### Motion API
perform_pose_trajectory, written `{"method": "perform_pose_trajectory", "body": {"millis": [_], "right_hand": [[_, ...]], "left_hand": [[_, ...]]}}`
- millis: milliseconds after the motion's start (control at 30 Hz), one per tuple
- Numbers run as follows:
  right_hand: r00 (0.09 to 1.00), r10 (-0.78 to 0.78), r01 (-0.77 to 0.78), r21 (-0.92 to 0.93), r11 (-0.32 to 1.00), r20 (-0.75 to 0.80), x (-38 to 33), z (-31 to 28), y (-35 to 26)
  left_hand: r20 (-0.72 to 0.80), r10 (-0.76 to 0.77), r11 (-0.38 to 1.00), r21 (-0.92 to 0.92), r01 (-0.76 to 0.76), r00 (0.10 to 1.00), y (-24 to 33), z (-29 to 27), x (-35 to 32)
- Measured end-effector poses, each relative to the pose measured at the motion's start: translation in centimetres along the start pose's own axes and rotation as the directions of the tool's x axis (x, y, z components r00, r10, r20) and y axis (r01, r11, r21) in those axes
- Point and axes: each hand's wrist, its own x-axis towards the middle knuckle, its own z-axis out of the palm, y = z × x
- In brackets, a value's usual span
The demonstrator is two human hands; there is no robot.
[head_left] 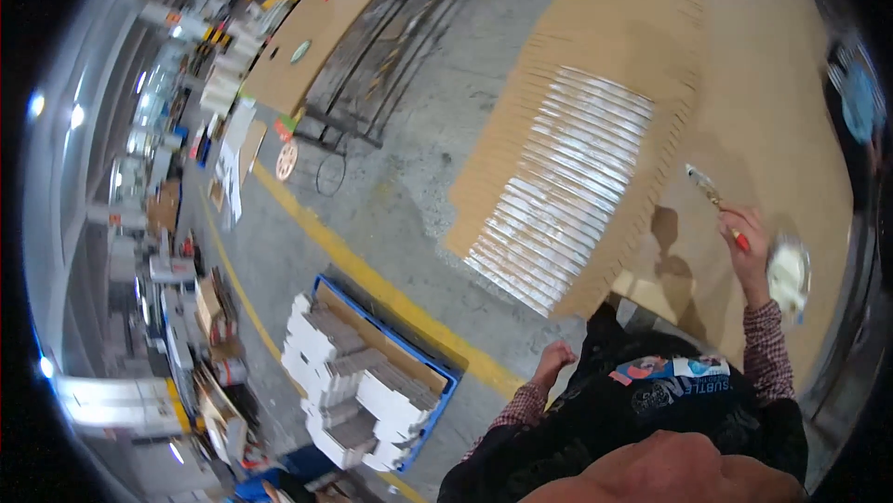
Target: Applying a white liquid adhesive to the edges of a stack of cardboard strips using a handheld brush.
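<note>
My right hand is closed around the red handle of a paint brush, whose bristles point away from me over the brown board-covered table. Just right of that hand sits a round tub of white paste. A fanned row of cardboard pieces lies ahead, its overlapping strips coated with something white and glossy. The brush is apart from these pieces. My left hand is curled into a fist close to my body, near the row's lower end, with nothing visible in it.
To my left, a blue-edged pallet carries stacks of white die-cut cardboard. A yellow line crosses the grey floor. Farther off stands another long brown-topped table. A blue item is at the far right edge.
</note>
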Motion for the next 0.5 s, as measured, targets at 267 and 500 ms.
{"method": "perform_pose_trajectory", "body": {"millis": [267,500], "right_hand": [[0.892,0.335,-0.387,-0.129,0.913,-0.304,-15.6,-14.5,1.0],[0.766,0.463,-0.539,-0.053,0.841,-0.445,-27.0,-18.0,2.1]], "left_hand": [[0.403,0.125,0.949,0.217,-0.228,0.906,10.4,18.2,3.1],[0.593,-0.270,0.828,0.545,-0.131,0.759,2.9,31.2,3.1]]}}
